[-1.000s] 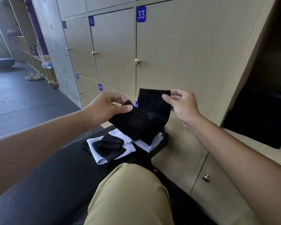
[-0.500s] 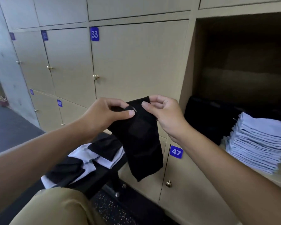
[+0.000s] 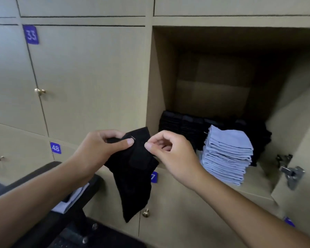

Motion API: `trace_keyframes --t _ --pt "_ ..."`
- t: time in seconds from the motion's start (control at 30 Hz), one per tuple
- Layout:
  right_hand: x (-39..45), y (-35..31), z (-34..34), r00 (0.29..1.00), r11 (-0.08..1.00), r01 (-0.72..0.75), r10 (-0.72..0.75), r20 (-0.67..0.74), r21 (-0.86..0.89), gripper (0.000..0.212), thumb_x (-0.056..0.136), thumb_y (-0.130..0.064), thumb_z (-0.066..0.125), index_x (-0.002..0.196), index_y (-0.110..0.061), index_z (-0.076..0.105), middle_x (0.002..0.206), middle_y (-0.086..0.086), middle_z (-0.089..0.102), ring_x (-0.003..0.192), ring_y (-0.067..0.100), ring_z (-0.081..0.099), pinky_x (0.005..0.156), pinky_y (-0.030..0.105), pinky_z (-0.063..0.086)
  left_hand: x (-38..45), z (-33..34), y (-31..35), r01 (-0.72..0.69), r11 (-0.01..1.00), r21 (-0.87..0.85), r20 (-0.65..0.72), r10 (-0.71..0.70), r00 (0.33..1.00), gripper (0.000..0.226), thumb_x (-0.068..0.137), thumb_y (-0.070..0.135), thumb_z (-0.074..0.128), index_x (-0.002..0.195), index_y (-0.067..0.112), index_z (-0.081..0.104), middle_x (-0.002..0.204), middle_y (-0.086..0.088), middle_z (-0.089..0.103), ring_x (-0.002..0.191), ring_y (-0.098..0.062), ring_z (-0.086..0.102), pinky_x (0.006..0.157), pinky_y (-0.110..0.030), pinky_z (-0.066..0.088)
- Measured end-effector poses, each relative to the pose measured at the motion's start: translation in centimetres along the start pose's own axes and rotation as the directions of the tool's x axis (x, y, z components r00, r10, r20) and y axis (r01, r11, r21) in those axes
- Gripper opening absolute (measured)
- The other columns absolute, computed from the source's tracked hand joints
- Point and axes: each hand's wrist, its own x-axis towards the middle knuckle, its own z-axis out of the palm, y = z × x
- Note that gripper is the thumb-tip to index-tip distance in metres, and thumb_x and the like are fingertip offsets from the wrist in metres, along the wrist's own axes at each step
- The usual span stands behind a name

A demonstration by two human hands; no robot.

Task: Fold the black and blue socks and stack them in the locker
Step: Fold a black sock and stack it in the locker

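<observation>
Head view, item 1: black sock. It is held up in front of the closed locker doors, just left of the open locker. It is pinched near its upper edge by the left hand, thumb on the front face and fingers curled behind; the lower part hangs limp and ends in a point. The right hand is set at the sock's right edge, thumb and forefinger brought together there; whether cloth is actually caught between them cannot be told. The sock is judged light, soft and without stiffness; it is expected to sag wherever it is unsupported and to unfold if released. A hold at the 2 upper corners, or flat across the fold, is judged best.

Item 2: stack of blue socks. It is seen folded and piled on the locker floor, toward the front.

Item 3: black stacks. These are set in a row behind and to the left of the blue pile, deep in shadow; their count cannot be read.

Item 4: surroundings. A dark bench is seen at lower left, with pale cloth lying on it. The open locker door's hinge projects at the right edge. Door labels 33 and 48 are legible.

Obstructions: the blue pile stands in front of part of the black row, so a reach to the back is judged likely to brush it.
</observation>
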Motion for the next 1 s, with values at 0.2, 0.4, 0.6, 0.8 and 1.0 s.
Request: trace_keyframes --t 0.2,0.4,0.6,0.8,1.0 --pt "-0.8 2.5 -0.6 0.979 0.991 -0.101 0.115 0.169 -0.089 0.017 0.088 -0.026 0.078 0.104 -0.024 0.071 0.089 -0.013 0.068 0.079 -0.001 0.062 0.078 0.017 0.052 1.5 1.6 -1.5 0.038 0.999 -0.031 0.131 -0.034 0.991 0.027 0.077 0.03 0.08 0.091 0.007 0.078 0.095 -0.019 0.077 0.087 -0.032 0.074 0.09 -0.044 0.055" --pt "-0.4 3.4 -1.1 0.955 0.98 -0.191 0.2 0.221 -0.059 0.009 0.092 -0.024 0.073 0.098 -0.023 0.067 0.089 -0.005 0.074 0.084 0.006 0.072 0.078 0.016 0.05 3.3 2.6 -3.1 0.071 0.996 -0.055 0.185 -0.06 0.981 0.024 0.087 0.025 0.077 0.093 0.001 0.075 0.095 -0.022 0.076 0.084 -0.029 0.072 0.083 -0.039 0.055" --pt "0.2 3.3 -1.8 0.952 0.963 -0.216 0.245 0.184 -0.164 0.002 0.095 -0.02 0.069 0.096 -0.021 0.071 0.092 0.0 0.076 0.085 0.013 0.075 0.086 0.026 0.056 3.9 2.3 -4.9 -0.001 0.999 0.035 0.174 -0.005 0.985 0.032 0.096 0.032 0.067 0.08 0.005 0.073 0.084 -0.007 0.076 0.076 -0.019 0.072 0.072 -0.03 0.055" --pt "1.5 4.2 -3.7 0.955 0.946 -0.29 0.296 0.018 -0.147 0.006 0.094 -0.025 0.071 0.099 -0.023 0.072 0.093 -0.001 0.077 0.074 0.007 0.071 0.071 0.024 0.052 4.9 1.8 -5.8 -0.021 0.993 0.114 0.112 0.008 0.994 0.019 0.092 0.034 0.072 0.079 0.021 0.078 0.083 0.001 0.078 0.082 -0.016 0.076 0.083 -0.035 0.058" --pt "4.4 4.1 -4.6 0.915 0.938 -0.343 0.323 -0.243 -0.043 0.025 0.091 -0.024 0.074 0.11 -0.03 0.059 0.094 -0.002 0.076 0.089 0.017 0.067 0.079 0.03 0.049 5.7 2.0 -6.4 0.015 0.99 0.141 0.099 -0.029 0.995 0.01 0.089 0.029 0.075 0.08 0.026 0.079 0.083 0.004 0.078 0.082 -0.013 0.075 0.091 -0.044 0.059"
